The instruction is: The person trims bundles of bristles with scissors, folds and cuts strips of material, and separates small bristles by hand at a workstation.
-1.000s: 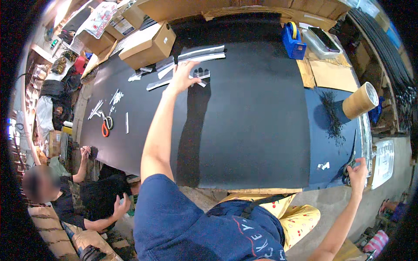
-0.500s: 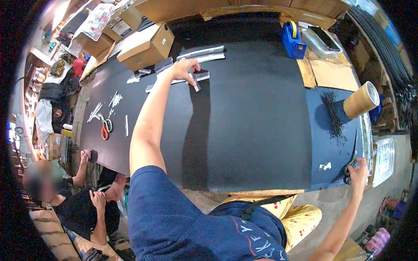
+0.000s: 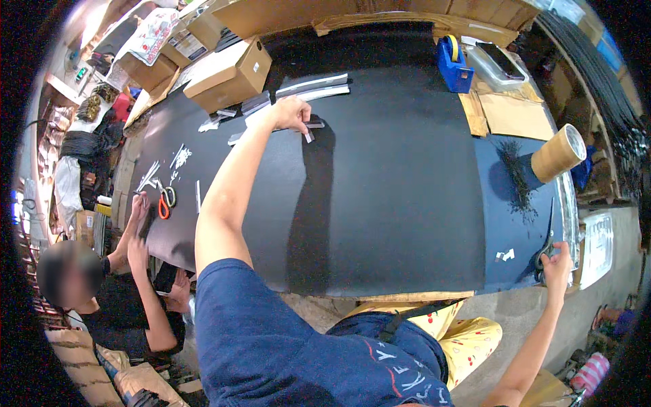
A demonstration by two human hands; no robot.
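My left hand (image 3: 291, 114) is closed at the far left part of the black-topped table (image 3: 393, 203), pinching a short grey-and-white strip (image 3: 310, 136) whose pale end sticks out below the fingers. More long grey strips with white edges (image 3: 313, 91) lie flat just beyond that hand, partly hidden by it. At the right edge, my right hand (image 3: 557, 263) is wrapped round the dark handles of scissors (image 3: 546, 247), blades pointing away from me. Small white cut pieces (image 3: 504, 255) lie to the left of the scissors.
A cardboard box (image 3: 230, 78) stands at the far left, red-handled scissors (image 3: 165, 202) nearer. A co-worker's hands (image 3: 139, 224) reach the left edge. Far right are a blue tape dispenser (image 3: 455, 66), a clear container (image 3: 498, 66), a cardboard tube (image 3: 559, 154) and thin black bits (image 3: 517, 180).
My left hand has shifted slightly and tilted, still pinching the strip. The right hand and scissors have barely moved. The co-worker's hands have come up to the table's left edge.
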